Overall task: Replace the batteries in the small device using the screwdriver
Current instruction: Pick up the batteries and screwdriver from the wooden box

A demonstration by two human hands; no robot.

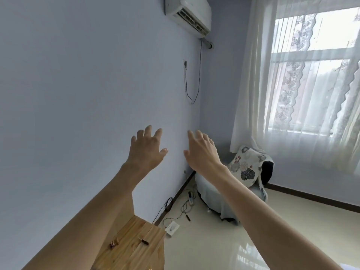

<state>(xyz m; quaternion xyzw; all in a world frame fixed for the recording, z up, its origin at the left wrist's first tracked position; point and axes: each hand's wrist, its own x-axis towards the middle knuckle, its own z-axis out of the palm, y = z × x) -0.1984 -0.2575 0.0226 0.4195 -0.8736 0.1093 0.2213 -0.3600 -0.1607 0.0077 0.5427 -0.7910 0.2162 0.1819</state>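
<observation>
Both arms are stretched out in front of me toward a pale blue wall. My left hand is raised with its fingers spread and holds nothing. My right hand is beside it, fingers apart, also holding nothing. Far below them, a wooden table shows at the bottom edge. Two small dark cylindrical items, likely batteries, lie on it: one near my left forearm and one to its right. No device or screwdriver is in view.
A white box with cables lies on the tiled floor by the wall. A covered chair with a flowered cushion stands in the corner. An air conditioner hangs high on the wall. A curtained window fills the right.
</observation>
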